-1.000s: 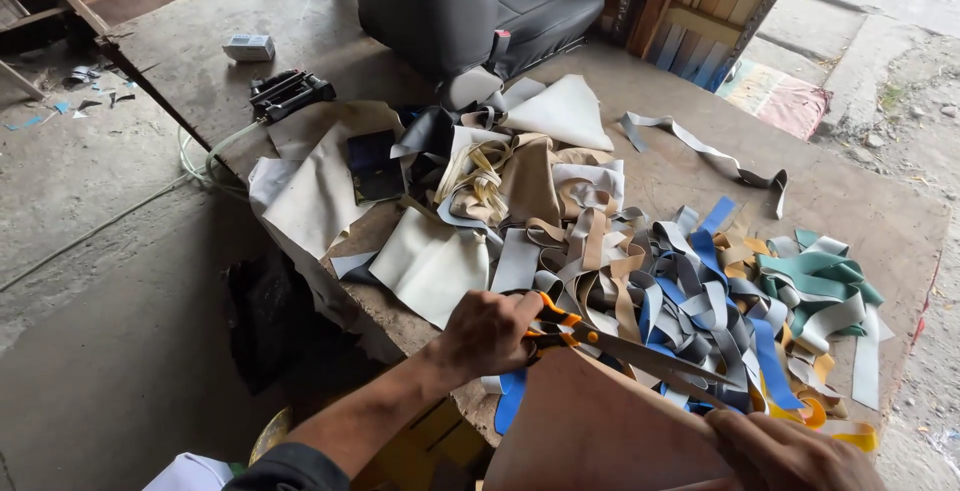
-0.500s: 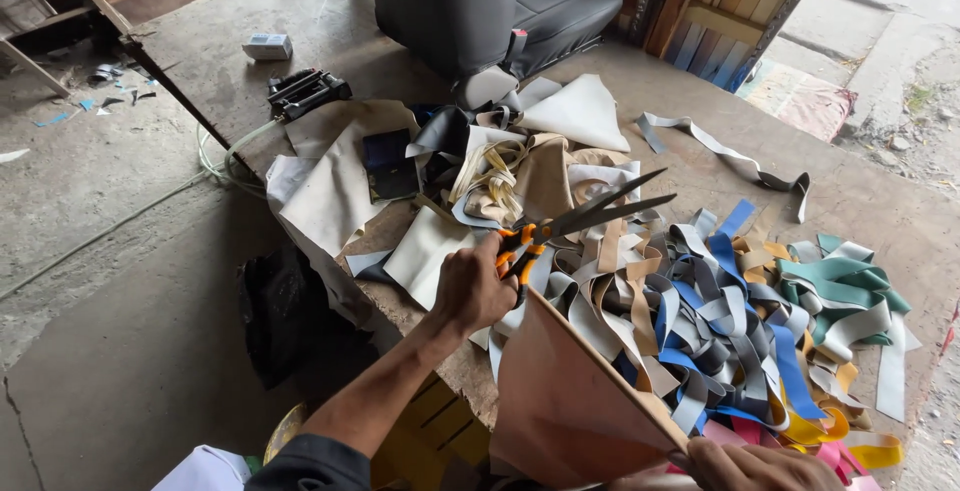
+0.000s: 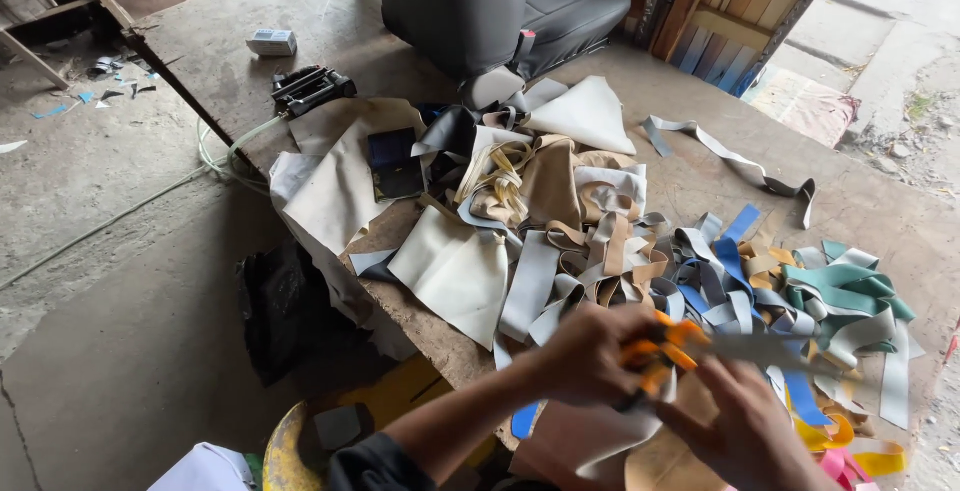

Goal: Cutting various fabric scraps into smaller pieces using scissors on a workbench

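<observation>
My left hand (image 3: 590, 356) has its fingers closed through the orange handles of the scissors (image 3: 670, 351), and the grey blades point to the right, over the pile. My right hand (image 3: 745, 431) is just beside them, fingers curled on a tan leather piece (image 3: 665, 456) at the near edge of the tabletop (image 3: 700, 176); both hands are blurred, so I cannot tell how firm this grip is. I think the danger is the right fingers, which are very close to the blades, so a quick cut could nick them. Also the soft sheet could fold or slip, and the cut would go crooked. Around them lies a loose heap of strips (image 3: 740, 271), blue, teal, grey and beige, thin and curling, which could catch the tips. Farther away are wide cream sheets (image 3: 455, 271), smooth and limp, hanging over the edge, and a black padded seat (image 3: 500, 1).
</observation>
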